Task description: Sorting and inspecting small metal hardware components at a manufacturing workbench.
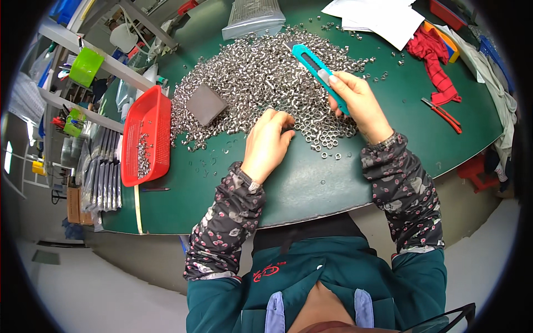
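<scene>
On my feed the left hand (pixel 265 145) lies palm down at the near edge of the heap, wrist angled in from below, its fingers curled; thumb and index look slightly parted, but I cannot tell whether the hidden fingertips pinch anything. To its right, I have the right hand (pixel 361 105) raised over the heap's right side, its fingers clamped around a teal utility knife (pixel 315 69), thumb along the handle.

Containers next. Far left of the left fingers, I see a green holder (pixel 87 66) with pens or slim tools in it. Nearer, still left of those fingers, a red perforated basket (pixel 164 125) sits on the table (pixel 333 191), some small metal pieces (pixel 143 158) gathered in its lower part. Beyond both hands lies a clear plastic bag (pixel 255 16); its contents I can't make out.

A dark square block (pixel 206 105) rests on the heap, left of the left fingers. The heap of metal nuts (pixel 244 72) spreads beyond the left fingertips and under the knife, whose far end points up and left from the right fingers. Right of those fingers I see red-handled pliers (pixel 444 116) lying apart.
</scene>
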Available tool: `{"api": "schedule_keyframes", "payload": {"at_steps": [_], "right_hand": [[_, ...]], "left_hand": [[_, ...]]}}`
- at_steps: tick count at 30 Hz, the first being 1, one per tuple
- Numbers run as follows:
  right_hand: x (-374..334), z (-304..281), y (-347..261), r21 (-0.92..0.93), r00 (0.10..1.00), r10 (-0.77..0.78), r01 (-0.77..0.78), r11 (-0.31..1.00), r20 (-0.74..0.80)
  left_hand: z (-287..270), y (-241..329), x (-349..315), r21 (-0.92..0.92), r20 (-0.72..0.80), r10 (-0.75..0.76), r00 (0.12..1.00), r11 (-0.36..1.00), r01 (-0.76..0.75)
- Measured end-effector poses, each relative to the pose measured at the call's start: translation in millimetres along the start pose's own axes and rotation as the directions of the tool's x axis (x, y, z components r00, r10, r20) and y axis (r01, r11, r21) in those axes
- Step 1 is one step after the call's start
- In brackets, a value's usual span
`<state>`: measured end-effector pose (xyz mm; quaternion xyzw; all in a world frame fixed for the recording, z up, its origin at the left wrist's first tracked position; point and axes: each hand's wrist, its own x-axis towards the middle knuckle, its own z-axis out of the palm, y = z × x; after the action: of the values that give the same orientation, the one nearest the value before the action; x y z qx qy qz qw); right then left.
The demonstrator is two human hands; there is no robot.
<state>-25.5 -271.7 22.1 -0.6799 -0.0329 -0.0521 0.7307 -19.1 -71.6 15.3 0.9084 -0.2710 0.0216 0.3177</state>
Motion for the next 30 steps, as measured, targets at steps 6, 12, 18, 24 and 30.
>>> {"api": "schedule_keyframes", "payload": {"at_steps": [6, 12, 18, 24, 30], "right_hand": [[1, 0, 2, 0.004, 1.0, 0.015, -0.015, 1.0, 0.01], [3, 2, 1, -0.083, 1.0, 0.009, -0.009, 0.997, 0.004], [-9, 13, -3, -0.509, 0.98, -0.196, 0.182, 0.841, 0.027], [-18, 23, -6, -0.729, 0.915, -0.333, 0.387, 0.564, 0.228], [-20, 29, -7, -0.76, 0.894, -0.34, 0.432, 0.486, 0.291]], "left_hand": [[9, -1, 4, 0.052, -0.049, -0.014, 0.999, 0.999, 0.017], [-3, -5, 3, -0.13, -0.057, -0.036, 0.998, 0.991, 0.028], [-27, -34, -11, -0.884, 0.115, -0.229, 0.966, 0.42, 0.205], [-32, -50, -12, -0.981, 0.161, -0.231, 0.96, 0.068, 0.181], [-29, -57, -10, -0.992, 0.117, -0.246, 0.962, 0.02, 0.125]]}}
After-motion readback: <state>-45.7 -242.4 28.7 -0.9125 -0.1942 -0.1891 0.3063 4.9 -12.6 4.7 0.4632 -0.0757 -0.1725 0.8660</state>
